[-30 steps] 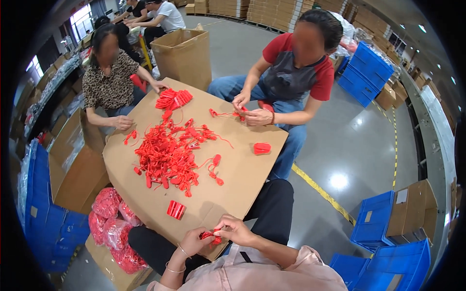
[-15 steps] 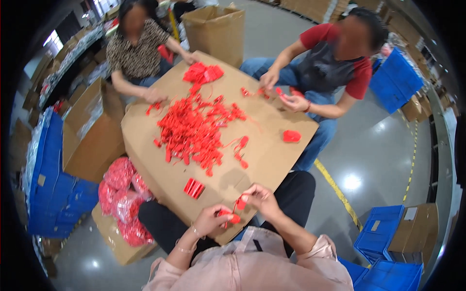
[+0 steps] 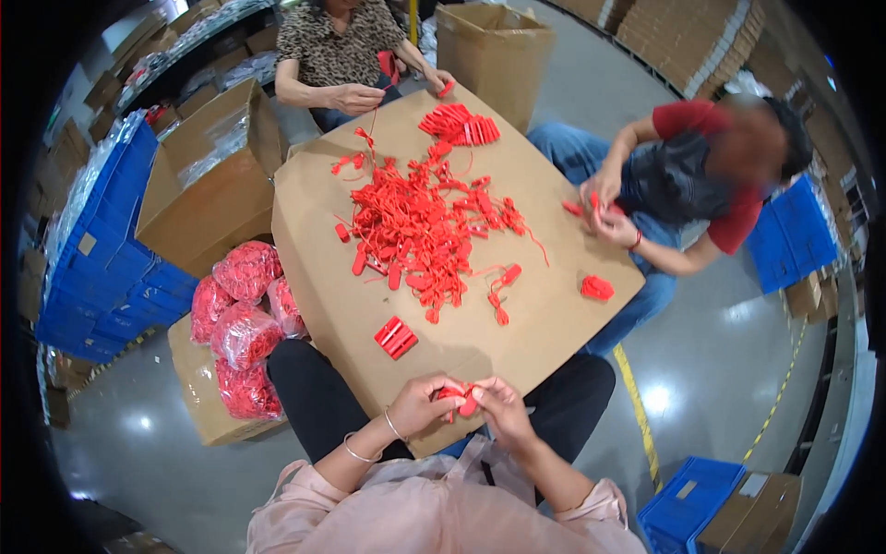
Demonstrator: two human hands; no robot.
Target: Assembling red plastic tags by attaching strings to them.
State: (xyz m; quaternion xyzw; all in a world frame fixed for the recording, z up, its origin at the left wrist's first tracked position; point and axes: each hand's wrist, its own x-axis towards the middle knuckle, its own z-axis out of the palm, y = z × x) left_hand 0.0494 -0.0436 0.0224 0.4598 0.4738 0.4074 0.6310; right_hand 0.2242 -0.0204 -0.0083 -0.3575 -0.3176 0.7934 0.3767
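My left hand (image 3: 420, 404) and my right hand (image 3: 498, 406) meet at the near edge of a brown cardboard sheet (image 3: 554, 305) used as a tabletop. Together they pinch a small red plastic tag (image 3: 459, 397) between the fingertips. A short stack of red tags (image 3: 395, 337) lies just beyond my hands. A big tangled pile of red tags with cords (image 3: 420, 226) covers the middle of the sheet.
Two other people sit at the far and right sides, handling red tags. A neat bundle of tags (image 3: 459, 125) lies at the far side. Clear bags of red tags (image 3: 242, 323) fill a carton at my left. Open cartons (image 3: 208, 180) and blue crates (image 3: 106, 258) stand around.
The view has tilted down and swung. My two hands have come closer together on the red tag at the sheet's near edge.
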